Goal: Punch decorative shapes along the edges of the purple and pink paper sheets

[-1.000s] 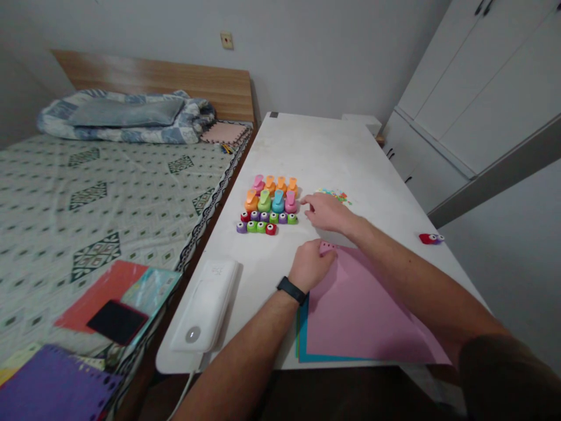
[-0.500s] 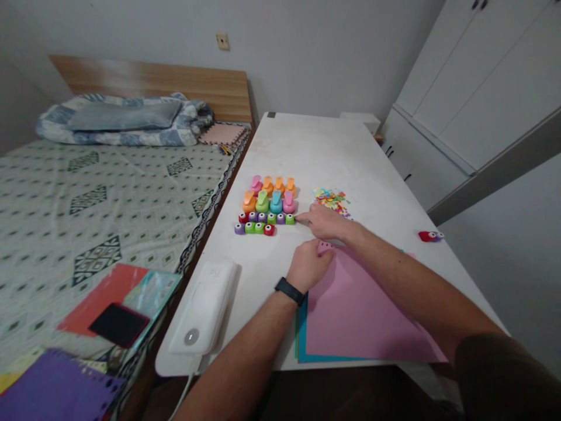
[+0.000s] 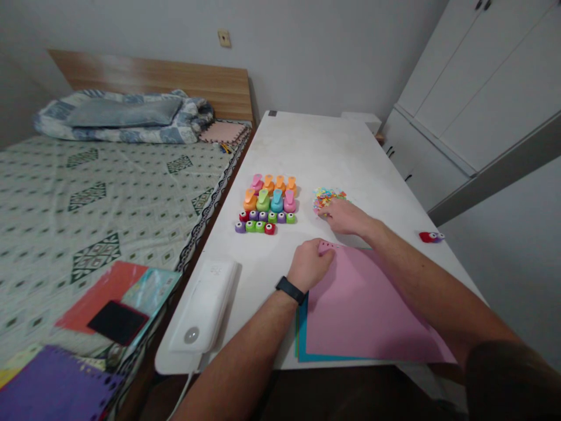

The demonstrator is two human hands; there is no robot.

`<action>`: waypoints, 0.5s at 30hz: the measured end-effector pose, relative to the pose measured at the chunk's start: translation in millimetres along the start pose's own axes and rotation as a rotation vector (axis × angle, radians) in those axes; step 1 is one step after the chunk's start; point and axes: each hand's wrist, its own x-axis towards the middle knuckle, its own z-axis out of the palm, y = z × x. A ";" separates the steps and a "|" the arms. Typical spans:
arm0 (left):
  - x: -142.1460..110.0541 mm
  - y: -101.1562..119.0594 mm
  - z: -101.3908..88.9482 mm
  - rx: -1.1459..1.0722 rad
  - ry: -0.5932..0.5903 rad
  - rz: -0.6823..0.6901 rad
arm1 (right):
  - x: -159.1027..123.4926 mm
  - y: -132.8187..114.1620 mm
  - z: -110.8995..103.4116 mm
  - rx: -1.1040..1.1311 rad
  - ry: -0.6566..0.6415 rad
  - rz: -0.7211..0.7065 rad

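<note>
1. the fingertips (image 3: 326, 213) of the right hand (image 3: 348, 217) sit close together on the near edge of a heap of coloured paper cut-outs (image 3: 329, 197); whether they pinch any piece, i cannot tell.
2. the left hand (image 3: 310, 264) is curled narrow around a small pink craft punch (image 3: 325, 247), which seems held firmly against the top corner of a pink paper sheet (image 3: 363, 307).
3. that sheet lies over a teal paper sheet (image 3: 302, 339), near the front of the white table (image 3: 307, 146), probably so both hands can reach it easily.
4. beside the heap, larger craft punches (image 3: 270, 196) stand in tidy rows, with small round punches (image 3: 265, 222) in front, apparently sorted by size and kept off the paper.
5. farther out, a white power bank (image 3: 204, 307) lies at the table's near edge, likely there for its cable, and a red punch (image 3: 430, 237) sits alone by the right edge.
</note>
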 end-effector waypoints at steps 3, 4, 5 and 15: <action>-0.6 0.7 -0.2 -0.003 0.002 0.007 | -7.8 2.9 0.2 -0.002 0.088 0.000; -0.7 0.8 -0.1 -0.003 0.003 0.008 | -10.2 3.6 0.8 0.010 0.103 0.011; -0.8 0.9 -0.1 -0.001 0.003 0.008 | -12.3 4.2 1.5 0.025 0.113 0.026; -0.3 1.5 -1.4 -0.013 -0.012 -0.009 | -14.2 16.4 13.3 0.154 0.241 0.133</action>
